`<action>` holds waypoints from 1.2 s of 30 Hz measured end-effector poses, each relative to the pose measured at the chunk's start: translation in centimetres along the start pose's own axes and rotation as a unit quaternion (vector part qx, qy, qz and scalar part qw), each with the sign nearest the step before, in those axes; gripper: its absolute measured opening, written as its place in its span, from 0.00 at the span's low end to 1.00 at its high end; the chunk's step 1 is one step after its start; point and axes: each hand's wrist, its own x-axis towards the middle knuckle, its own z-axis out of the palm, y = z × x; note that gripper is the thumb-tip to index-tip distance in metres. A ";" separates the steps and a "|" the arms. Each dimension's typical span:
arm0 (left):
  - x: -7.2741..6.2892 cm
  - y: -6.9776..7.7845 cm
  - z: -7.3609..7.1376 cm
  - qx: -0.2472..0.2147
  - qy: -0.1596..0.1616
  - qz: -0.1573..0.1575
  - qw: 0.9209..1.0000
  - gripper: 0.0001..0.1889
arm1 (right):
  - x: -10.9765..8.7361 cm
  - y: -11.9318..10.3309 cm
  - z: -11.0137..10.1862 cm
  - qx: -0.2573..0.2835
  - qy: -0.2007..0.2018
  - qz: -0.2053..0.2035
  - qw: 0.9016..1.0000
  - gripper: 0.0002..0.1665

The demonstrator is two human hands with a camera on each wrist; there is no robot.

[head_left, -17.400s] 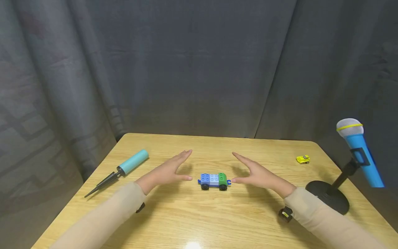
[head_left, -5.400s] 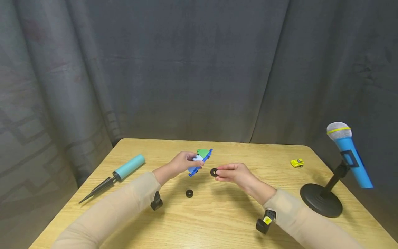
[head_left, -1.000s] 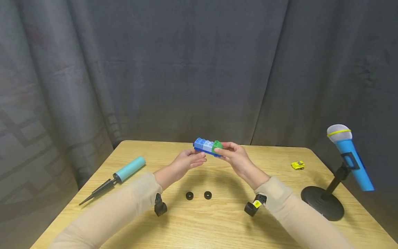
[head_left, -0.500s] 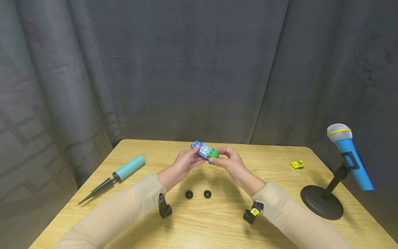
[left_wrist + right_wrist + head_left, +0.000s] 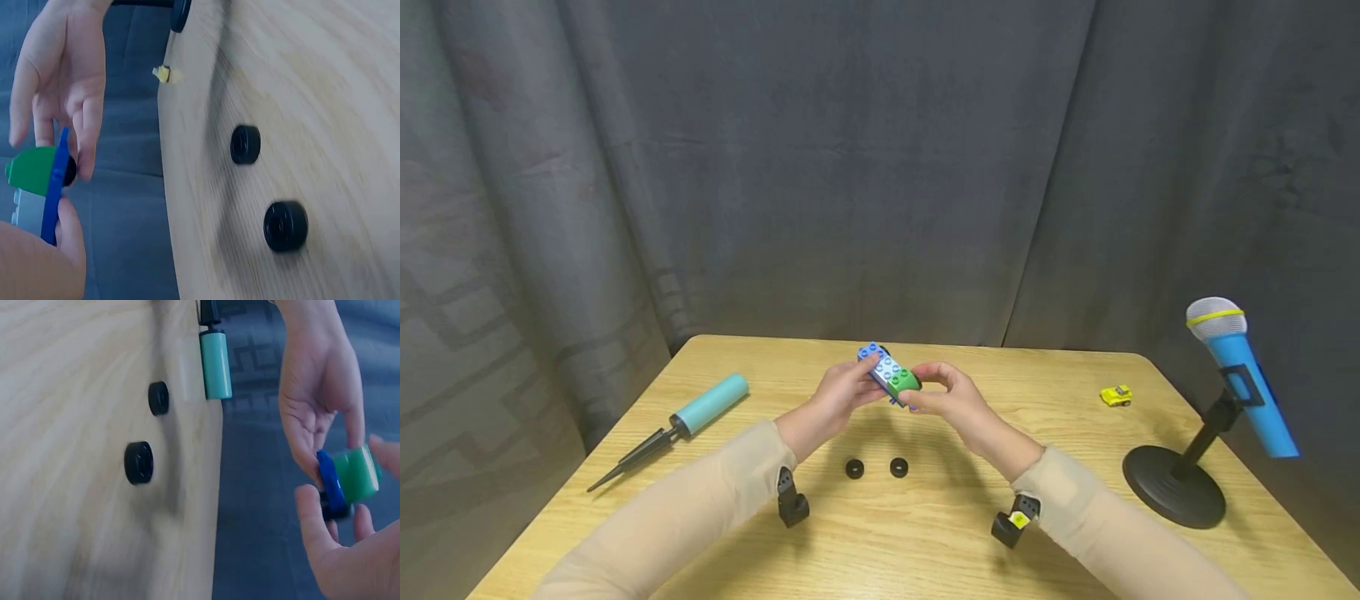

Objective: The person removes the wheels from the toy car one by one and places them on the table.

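Note:
A toy car [image 5: 886,369] of blue, pale blue and green blocks on a blue base is held tilted above the table. My left hand [image 5: 844,390] grips its blue end, thumb over the studs. At the green end [image 5: 35,170], my right hand [image 5: 958,403] has its thumb on the near side and fingers on the far side. A black wheel [image 5: 70,170] still on the base shows at my right fingertips in the left wrist view. Two loose black wheels, a left one [image 5: 854,468] and a right one [image 5: 898,467], lie on the table below.
A teal hand pump [image 5: 710,406] with a black nozzle lies on the left of the wooden table [image 5: 880,542]. At right are a small yellow toy car [image 5: 1116,396] and a blue toy microphone [image 5: 1247,375] on a black stand [image 5: 1175,487]. A grey curtain [image 5: 850,167] hangs behind.
Earlier the car stood on the table between open hands; two wheels have since come off onto the table. In the last second the green end has swung nearer and my left thumb moved onto the top.

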 end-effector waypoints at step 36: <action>-1.1 1.4 -2.5 0.100 -0.358 -0.055 0.927 0.18 | 3.6 -1.8 -4.4 0.003 -0.317 -0.038 0.948 0.23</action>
